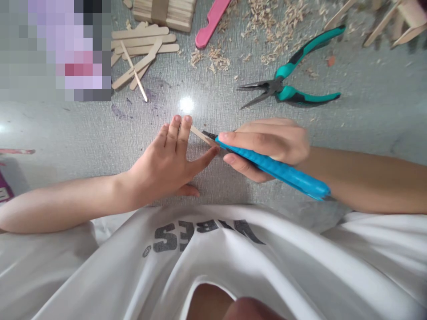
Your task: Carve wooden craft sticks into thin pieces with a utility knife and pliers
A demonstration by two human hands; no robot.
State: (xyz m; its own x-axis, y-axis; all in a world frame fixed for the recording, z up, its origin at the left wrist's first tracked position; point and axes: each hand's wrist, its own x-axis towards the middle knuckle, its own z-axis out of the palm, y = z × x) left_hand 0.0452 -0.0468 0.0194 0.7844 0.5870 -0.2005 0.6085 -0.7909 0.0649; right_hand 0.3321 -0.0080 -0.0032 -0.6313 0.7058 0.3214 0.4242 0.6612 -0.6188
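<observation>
In the head view, a thin wooden stick (202, 136) lies on the grey table (103, 146) between my hands. My left hand (167, 162) rests palm down with its fingers spread, touching the stick with fingertips at one end and a fingertip near the other. Fingers of my right hand (267, 144) are wrapped round a blue-handled cutter (280, 169). Its dark blade end points left and meets the stick near my left hand's outstretched digit. Part of the stick is hidden under my left fingers.
Teal-handled pliers (278, 84) lie open beyond my right hand. Loose craft sticks (143, 42), a bundle of sticks (180, 13) and a pink tool (211, 22) lie at the back. Wood shavings (293, 18) are scattered there. A wooden structure (412, 15) stands back right.
</observation>
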